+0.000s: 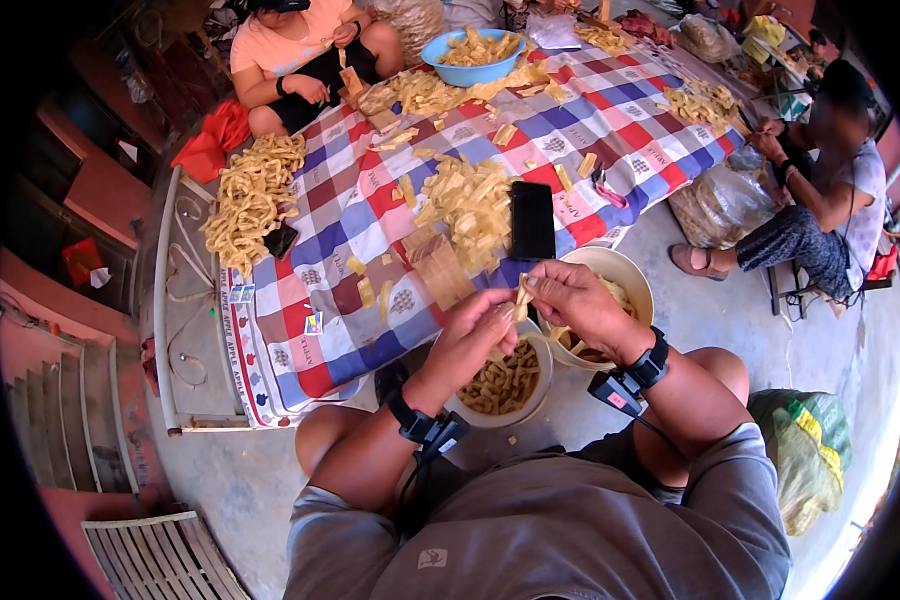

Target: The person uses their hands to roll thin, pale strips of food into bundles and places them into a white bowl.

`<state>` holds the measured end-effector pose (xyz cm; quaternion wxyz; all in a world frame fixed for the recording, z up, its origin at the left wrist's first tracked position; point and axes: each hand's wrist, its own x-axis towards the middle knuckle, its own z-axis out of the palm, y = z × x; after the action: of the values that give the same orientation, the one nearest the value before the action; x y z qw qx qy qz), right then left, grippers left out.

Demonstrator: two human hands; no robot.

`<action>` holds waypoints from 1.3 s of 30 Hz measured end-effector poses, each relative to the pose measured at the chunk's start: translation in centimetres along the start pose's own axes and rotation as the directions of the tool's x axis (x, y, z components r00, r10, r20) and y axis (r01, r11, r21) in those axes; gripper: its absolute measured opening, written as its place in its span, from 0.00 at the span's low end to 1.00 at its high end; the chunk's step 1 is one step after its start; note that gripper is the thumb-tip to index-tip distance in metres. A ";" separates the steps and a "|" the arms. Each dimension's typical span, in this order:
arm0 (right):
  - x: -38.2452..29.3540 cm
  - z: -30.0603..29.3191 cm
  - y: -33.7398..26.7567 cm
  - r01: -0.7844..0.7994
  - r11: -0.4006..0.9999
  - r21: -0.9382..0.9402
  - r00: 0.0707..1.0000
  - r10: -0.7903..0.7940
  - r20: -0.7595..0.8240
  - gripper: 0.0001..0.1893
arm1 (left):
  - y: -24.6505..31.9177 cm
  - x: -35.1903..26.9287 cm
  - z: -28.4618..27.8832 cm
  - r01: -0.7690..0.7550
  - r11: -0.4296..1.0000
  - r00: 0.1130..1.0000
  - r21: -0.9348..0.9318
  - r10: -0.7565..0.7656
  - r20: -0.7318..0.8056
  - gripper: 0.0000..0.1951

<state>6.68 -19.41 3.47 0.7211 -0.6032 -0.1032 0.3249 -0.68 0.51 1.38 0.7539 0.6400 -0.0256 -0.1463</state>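
In front of my body, both hands are on a pale yellow strip (523, 301), which looks like tofu skin and is twisted into a small knot. My right hand (581, 304) pinches its upper end between thumb and forefinger. From the other side, the fingertips of my left hand (465, 337) press against the strip. Below the hands stands a white bucket (546, 386) with many short knotted pieces (499, 382) inside. A second pale bucket (645, 281), partly hidden by my right hand, holds more yellow strips (621, 296).
A checked tablecloth (330, 262) covers the table. On it are loose strips (469, 202), a wooden board (439, 266), a black phone (532, 221), pink-handled scissors (610, 193), a strip pile (251, 199) and a blue basin (476, 73). Two people (300, 52) (825, 180) sit nearby. A sack (802, 457) lies right.
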 end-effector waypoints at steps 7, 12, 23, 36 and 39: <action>-0.1 1.3 0.7 0.258 0.909 -0.328 0.966 -0.245 0.081 0.08 | -2.7 1.7 -0.2 -0.164 0.944 0.982 0.287 0.185 -0.046 0.10; 0.8 1.0 1.8 0.413 0.816 -0.404 0.904 -0.422 0.072 0.10 | -1.8 1.5 0.2 -0.134 0.987 0.981 0.084 0.144 -0.127 0.10; -0.4 0.2 1.2 0.151 0.925 -0.349 0.978 -0.088 0.188 0.15 | -0.1 1.0 -1.4 -0.181 0.949 0.965 -0.259 0.121 -0.232 0.11; -0.8 1.0 0.9 0.341 0.784 -0.519 0.901 -0.114 0.419 0.11 | 0.9 0.9 -2.4 0.063 0.974 0.996 0.217 -0.075 0.049 0.15; -1.0 1.0 1.2 0.354 0.713 -0.605 0.905 -0.098 0.414 0.12 | 1.0 0.9 -1.7 0.228 0.967 0.969 0.114 -0.237 0.068 0.15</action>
<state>4.92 -19.11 2.82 0.4608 -0.7348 -0.4140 0.2764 0.76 2.06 1.89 0.6950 0.6711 0.0116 -0.2580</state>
